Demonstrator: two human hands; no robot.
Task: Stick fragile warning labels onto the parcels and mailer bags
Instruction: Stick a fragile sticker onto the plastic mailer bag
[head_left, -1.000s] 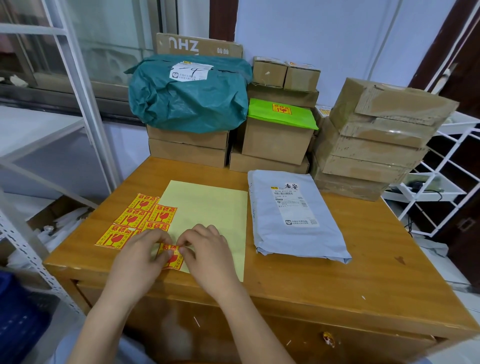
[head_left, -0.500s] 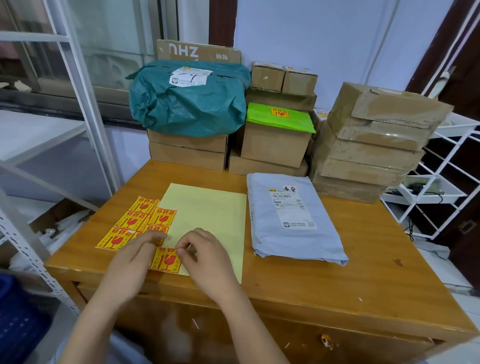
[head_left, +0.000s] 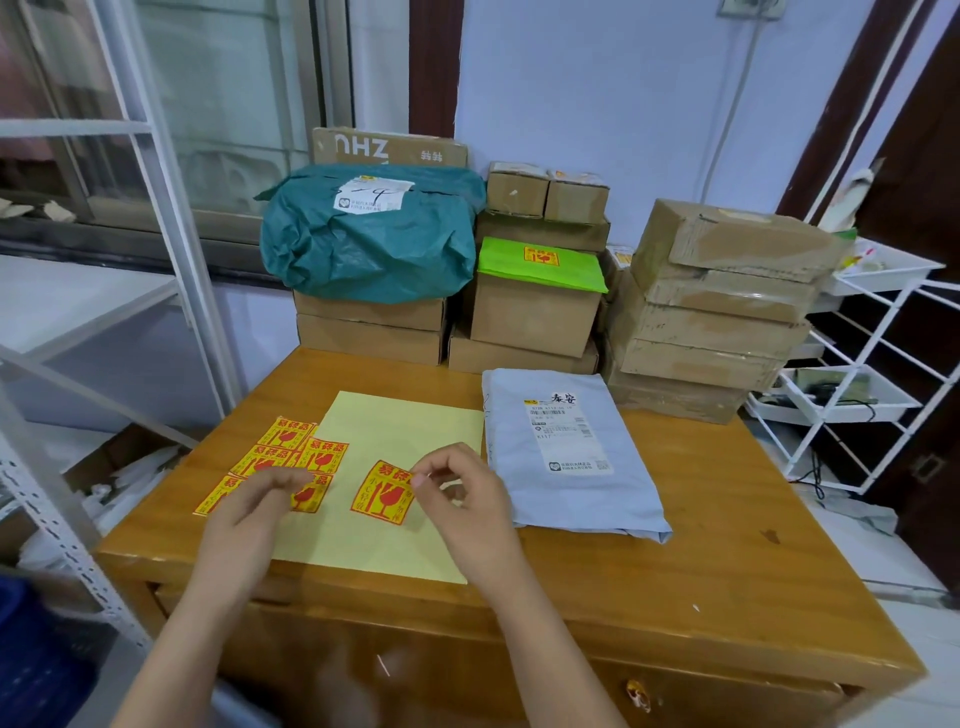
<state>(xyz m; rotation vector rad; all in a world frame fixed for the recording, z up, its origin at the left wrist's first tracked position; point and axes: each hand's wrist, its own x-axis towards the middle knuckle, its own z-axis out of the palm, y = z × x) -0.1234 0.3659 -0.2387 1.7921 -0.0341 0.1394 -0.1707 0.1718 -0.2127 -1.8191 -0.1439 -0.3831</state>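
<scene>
Where left hand (head_left: 249, 512) covers labels (head_left: 291, 457), print hidden.

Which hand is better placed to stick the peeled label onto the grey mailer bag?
Right. The right hand already pinches the peeled label and sits beside the grey mailer bag. The left hand is over the label sheets, farther away.

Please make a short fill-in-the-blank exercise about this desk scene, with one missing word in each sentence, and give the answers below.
1. The right hand pinches a fragile label above the ____ sheet.
2. The grey mailer bag lies flat on the wooden ____.
3. The bright green mailer already carries one fragile ____.
4. The teal bag rests on ____ stacked cardboard boxes.

Answers: yellow; table; label; two
</scene>
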